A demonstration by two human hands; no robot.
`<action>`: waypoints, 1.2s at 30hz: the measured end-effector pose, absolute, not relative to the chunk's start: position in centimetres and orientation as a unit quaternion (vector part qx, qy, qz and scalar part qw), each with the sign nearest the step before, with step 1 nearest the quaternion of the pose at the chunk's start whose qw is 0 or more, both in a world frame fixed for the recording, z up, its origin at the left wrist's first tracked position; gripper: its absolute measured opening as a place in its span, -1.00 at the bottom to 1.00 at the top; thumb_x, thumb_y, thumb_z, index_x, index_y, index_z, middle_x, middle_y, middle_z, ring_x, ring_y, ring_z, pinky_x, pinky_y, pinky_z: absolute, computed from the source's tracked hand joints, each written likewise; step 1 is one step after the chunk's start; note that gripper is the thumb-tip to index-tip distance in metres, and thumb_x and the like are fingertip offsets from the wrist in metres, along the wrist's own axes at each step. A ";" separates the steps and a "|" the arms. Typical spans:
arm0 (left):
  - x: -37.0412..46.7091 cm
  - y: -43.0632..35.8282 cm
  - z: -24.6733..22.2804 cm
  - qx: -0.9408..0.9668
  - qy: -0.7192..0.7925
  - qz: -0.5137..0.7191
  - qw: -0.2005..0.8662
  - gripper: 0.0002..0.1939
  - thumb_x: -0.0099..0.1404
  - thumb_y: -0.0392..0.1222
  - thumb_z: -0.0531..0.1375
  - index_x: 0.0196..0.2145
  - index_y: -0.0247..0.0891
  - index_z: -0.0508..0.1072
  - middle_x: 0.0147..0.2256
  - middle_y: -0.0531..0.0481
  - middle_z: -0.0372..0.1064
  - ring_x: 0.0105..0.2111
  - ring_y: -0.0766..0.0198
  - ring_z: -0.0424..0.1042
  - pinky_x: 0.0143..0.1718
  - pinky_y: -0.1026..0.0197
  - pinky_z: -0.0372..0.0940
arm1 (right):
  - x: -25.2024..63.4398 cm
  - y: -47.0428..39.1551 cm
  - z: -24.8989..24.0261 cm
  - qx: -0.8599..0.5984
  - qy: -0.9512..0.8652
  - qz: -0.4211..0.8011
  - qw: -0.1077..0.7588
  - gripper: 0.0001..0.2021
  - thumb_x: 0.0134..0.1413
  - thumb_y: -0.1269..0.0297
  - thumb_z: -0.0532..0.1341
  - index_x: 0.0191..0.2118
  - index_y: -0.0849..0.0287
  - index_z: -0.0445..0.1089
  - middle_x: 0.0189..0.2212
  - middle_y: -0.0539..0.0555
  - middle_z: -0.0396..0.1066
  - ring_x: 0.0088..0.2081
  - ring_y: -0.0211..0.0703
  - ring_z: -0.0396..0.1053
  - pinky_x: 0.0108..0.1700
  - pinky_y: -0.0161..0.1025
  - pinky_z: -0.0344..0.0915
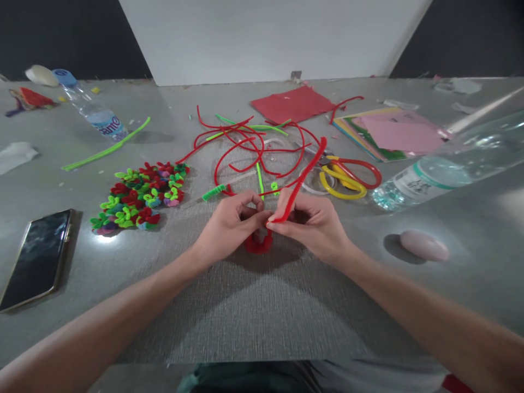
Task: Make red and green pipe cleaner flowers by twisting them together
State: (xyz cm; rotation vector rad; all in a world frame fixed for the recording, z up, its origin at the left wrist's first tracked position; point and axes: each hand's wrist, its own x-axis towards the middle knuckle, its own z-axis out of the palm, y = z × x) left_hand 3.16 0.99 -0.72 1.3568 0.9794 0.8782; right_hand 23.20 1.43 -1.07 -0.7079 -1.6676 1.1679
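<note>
Both hands meet over the near middle of the table, pinching one red pipe cleaner. Its straight end rises up and to the right from my right hand, whose thumb and fingers are closed on it. The lower part bends into a fuzzy red loop under my fingertips. My left hand is closed at that bent part, its fingertips close to those of the right. Just beyond the hands lie loose red pipe cleaners in a tangle, and a coiled green pipe cleaner.
Left are small red and green pipe-cleaner pieces, a phone, a water bottle and green pipe cleaners. Right are scissors, coloured paper, a large bottle and a pinkish oval object. Red sheet lies behind.
</note>
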 end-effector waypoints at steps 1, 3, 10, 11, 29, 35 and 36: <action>3.2 0.9 -0.8 0.585 0.416 0.377 0.585 -0.63 0.31 -0.02 0.44 -0.33 -0.24 0.35 -0.56 0.17 0.29 -0.61 0.47 0.22 -0.61 0.40 0.09 | 23.2 1.3 -1.1 -0.292 -0.679 0.480 0.472 -0.79 0.18 0.31 0.47 -0.42 0.13 0.48 -0.47 -0.08 0.36 -0.44 -0.30 0.21 -0.39 -0.25 0.09; 3.3 0.8 -0.8 0.582 0.411 0.374 0.594 -0.63 0.31 -0.01 0.44 -0.33 -0.23 0.34 -0.55 0.17 0.27 -0.61 0.46 0.22 -0.61 0.38 0.08 | 23.1 1.2 -1.0 -0.304 -0.676 0.480 0.470 -0.78 0.19 0.28 0.46 -0.43 0.12 0.46 -0.47 -0.07 0.34 -0.44 -0.28 0.20 -0.39 -0.24 0.09; 3.3 0.9 -0.4 0.566 0.401 0.388 0.607 -0.64 0.36 0.08 0.38 -0.23 -0.21 0.39 -0.53 0.15 0.32 -0.60 0.42 0.24 -0.59 0.35 0.10 | 23.5 1.6 -0.5 -0.371 -0.671 0.449 0.459 -0.87 0.17 0.33 0.39 -0.38 0.11 0.46 -0.45 -0.06 0.35 -0.40 -0.25 0.23 -0.36 -0.26 0.18; 3.2 1.0 -0.4 0.573 0.401 0.389 0.599 -0.68 0.38 0.05 0.37 -0.22 -0.23 0.42 -0.52 0.14 0.32 -0.58 0.42 0.23 -0.58 0.34 0.09 | 23.6 1.7 -0.5 -0.373 -0.666 0.456 0.459 -0.89 0.17 0.34 0.37 -0.36 0.11 0.46 -0.44 -0.06 0.36 -0.39 -0.26 0.24 -0.35 -0.26 0.20; 3.3 0.8 -0.4 0.681 0.389 0.363 0.503 -0.85 0.20 -0.36 0.31 -0.32 -0.25 0.39 -0.36 0.11 0.41 -0.35 0.37 0.35 -0.27 0.31 0.25 | 23.2 1.3 -0.5 -0.406 -0.670 0.434 0.444 -0.88 0.03 0.46 0.31 -0.43 0.11 0.42 -0.45 -0.04 0.48 -0.40 -0.22 0.40 -0.37 -0.27 0.34; 3.2 0.8 -0.3 0.687 0.397 0.353 0.496 -0.91 0.23 -0.34 0.26 -0.30 -0.24 0.42 -0.37 0.10 0.44 -0.35 0.35 0.37 -0.26 0.30 0.25 | 23.3 1.3 -0.6 -0.406 -0.677 0.433 0.436 -0.90 0.08 0.45 0.31 -0.39 0.10 0.45 -0.40 -0.02 0.52 -0.35 -0.20 0.43 -0.33 -0.25 0.36; 3.2 0.8 -0.2 0.680 0.396 0.357 0.503 -0.91 0.24 -0.31 0.27 -0.29 -0.24 0.42 -0.35 0.09 0.45 -0.35 0.36 0.37 -0.26 0.31 0.25 | 23.4 1.3 -0.7 -0.408 -0.676 0.430 0.438 -0.90 0.10 0.44 0.31 -0.38 0.11 0.45 -0.40 -0.02 0.52 -0.35 -0.20 0.43 -0.33 -0.25 0.36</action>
